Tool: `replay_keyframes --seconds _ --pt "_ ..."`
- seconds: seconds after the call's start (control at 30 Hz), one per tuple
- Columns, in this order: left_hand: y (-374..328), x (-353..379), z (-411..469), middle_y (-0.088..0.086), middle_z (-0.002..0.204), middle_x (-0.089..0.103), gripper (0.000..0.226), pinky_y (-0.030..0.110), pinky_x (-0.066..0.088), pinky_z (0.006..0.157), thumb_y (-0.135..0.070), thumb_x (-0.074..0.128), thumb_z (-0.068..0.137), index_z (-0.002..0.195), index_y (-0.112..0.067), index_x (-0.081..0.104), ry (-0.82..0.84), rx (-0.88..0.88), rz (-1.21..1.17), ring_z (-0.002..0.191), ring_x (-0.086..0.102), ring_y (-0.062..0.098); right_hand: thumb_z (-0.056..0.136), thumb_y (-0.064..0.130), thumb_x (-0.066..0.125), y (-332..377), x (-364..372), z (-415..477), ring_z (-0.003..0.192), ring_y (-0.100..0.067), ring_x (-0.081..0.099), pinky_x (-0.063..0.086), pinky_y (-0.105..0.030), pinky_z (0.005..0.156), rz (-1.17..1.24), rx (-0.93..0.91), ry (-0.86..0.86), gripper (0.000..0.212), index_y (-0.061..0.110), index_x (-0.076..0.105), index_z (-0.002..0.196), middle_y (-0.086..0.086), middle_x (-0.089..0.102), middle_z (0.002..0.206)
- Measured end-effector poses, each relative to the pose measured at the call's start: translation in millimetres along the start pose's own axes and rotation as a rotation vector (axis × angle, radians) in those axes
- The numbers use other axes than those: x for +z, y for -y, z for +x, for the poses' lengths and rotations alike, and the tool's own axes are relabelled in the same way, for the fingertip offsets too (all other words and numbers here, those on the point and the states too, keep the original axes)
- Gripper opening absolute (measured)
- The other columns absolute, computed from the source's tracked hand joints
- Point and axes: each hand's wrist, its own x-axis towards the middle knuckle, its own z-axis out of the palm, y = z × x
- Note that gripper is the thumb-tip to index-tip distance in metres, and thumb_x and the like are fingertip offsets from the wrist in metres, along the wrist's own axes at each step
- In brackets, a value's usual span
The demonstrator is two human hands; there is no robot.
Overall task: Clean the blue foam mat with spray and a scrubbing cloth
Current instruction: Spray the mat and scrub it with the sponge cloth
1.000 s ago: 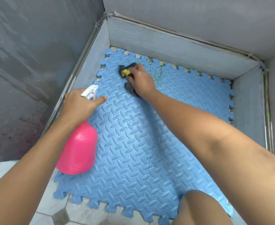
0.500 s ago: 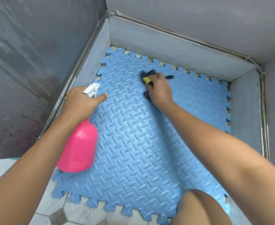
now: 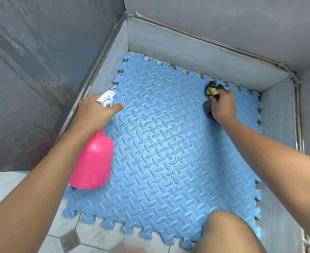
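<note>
- In the far right corner of the blue foam mat (image 3: 161, 161), the right hand (image 3: 223, 106) is pressing a scrubbing cloth (image 3: 212, 91) onto the surface, fingers closed around the dark and yellow wad, just beside the grey wall (image 3: 196, 57).
- At the mat's left edge, the left hand (image 3: 95, 112) is gripping the neck of the pink spray bottle (image 3: 93, 161), fingers wrapped tight around it, thumb lying along the side, white nozzle (image 3: 105, 97) pointing out over the mat.
- The mat itself is lying flat in the walled corner, its near edge overlapping the pale tiled floor (image 3: 99, 232); a bare knee (image 3: 229, 232) is resting at its near right.
- Judging by the scene, the scrubbing is under way at the far edge. Thin dark scribble lines are showing across the middle and down towards the near edge, so that stretch is probably waiting for spray and cloth.
- Whether the far left part is already clean, I cannot tell.
</note>
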Motion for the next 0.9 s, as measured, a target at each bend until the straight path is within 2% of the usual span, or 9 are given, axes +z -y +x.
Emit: replay_keyframes --seconds 0.07,0.2,0.27,0.37,0.43,0.53,0.67,0.77,0.9 --pt "-4 0 -1 0.024 0.078 0.070 0.082 0.043 0.051 0.068 -0.071 0.071 0.057 0.090 0.003 0.069 0.003 -0.020 0.001 0.067 0.058 0.033 0.099 0.033 0.054 -7 -1 12 0.101 -0.043 0.059 0.045 -0.042 0.085 -0.036 0.072 0.006 0.034 0.010 0.059 0.124 -0.019 0.045 0.130" --pt "-8 3 -5 0.013 0.062 0.041 0.065 0.035 0.031 0.058 -0.053 0.088 0.070 0.067 0.000 0.051 -0.054 -0.033 0.021 0.062 0.036 0.023 0.100 0.030 0.053 -1 8 15 0.099 -0.044 0.058 0.046 -0.044 0.084 -0.083 0.097 -0.010 0.032 0.005 0.057 0.121 -0.020 0.043 0.132" --pt "-5 -1 -6 0.015 0.063 0.048 0.061 0.033 0.033 0.059 -0.053 0.088 0.070 0.071 -0.002 0.055 -0.029 -0.024 0.002 0.063 0.039 0.021 0.099 0.030 0.053 6 11 17 0.101 -0.044 0.058 0.046 -0.045 0.084 -0.073 0.081 -0.022 0.032 0.006 0.058 0.121 -0.020 0.043 0.133" --pt "0 -4 -5 0.000 0.070 0.063 0.072 0.035 0.043 0.063 -0.064 0.083 0.063 0.091 0.001 0.069 0.033 -0.011 -0.093 0.064 0.046 0.016 0.098 0.031 0.054 30 17 28 0.105 -0.044 0.058 0.047 -0.047 0.087 -0.046 0.016 -0.026 0.034 0.007 0.058 0.122 -0.019 0.044 0.135" --pt "1 -4 -8 0.003 0.065 0.067 0.070 0.041 0.052 0.064 -0.070 0.079 0.058 0.088 -0.007 0.073 0.004 -0.020 -0.118 0.058 0.052 0.017 0.098 0.030 0.054 60 26 39 0.109 -0.044 0.057 0.047 -0.047 0.089 -0.029 -0.064 -0.006 0.034 0.007 0.058 0.123 -0.019 0.045 0.135" --pt "9 -6 -12 0.026 0.068 0.055 0.056 0.046 0.053 0.061 -0.072 0.079 0.058 0.082 -0.022 0.065 -0.033 -0.005 -0.082 0.057 0.047 0.018 0.097 0.030 0.055 126 45 58 0.115 -0.042 0.056 0.046 -0.046 0.094 -0.001 -0.168 0.044 0.035 0.010 0.058 0.126 -0.018 0.046 0.136" --pt "19 -19 -18 0.016 0.084 0.068 0.052 0.055 0.063 0.077 -0.062 0.086 0.061 0.085 -0.019 0.071 -0.054 0.023 -0.134 0.061 0.063 0.024 0.097 0.033 0.054 212 72 67 0.118 -0.037 0.054 0.047 -0.043 0.095 -0.005 -0.259 0.123 0.035 0.009 0.060 0.123 -0.014 0.041 0.140" --pt "23 -21 -17 0.019 0.088 0.069 0.044 0.057 0.063 0.077 -0.059 0.086 0.064 0.083 -0.023 0.070 -0.078 0.049 -0.129 0.060 0.066 0.030 0.098 0.028 0.054 248 85 43 0.113 -0.035 0.054 0.049 -0.039 0.088 -0.027 -0.472 0.147 0.030 0.008 0.062 0.119 -0.012 0.042 0.137" --pt "23 -19 -14 0.019 0.085 0.072 0.060 0.056 0.062 0.076 -0.060 0.081 0.066 0.089 -0.006 0.071 -0.091 0.041 -0.085 0.075 0.070 0.044 0.093 0.025 0.060 247 80 -24 0.103 -0.027 0.059 0.046 -0.032 0.078 0.154 -0.898 0.278 0.030 0.018 0.064 0.121 -0.008 0.052 0.124"
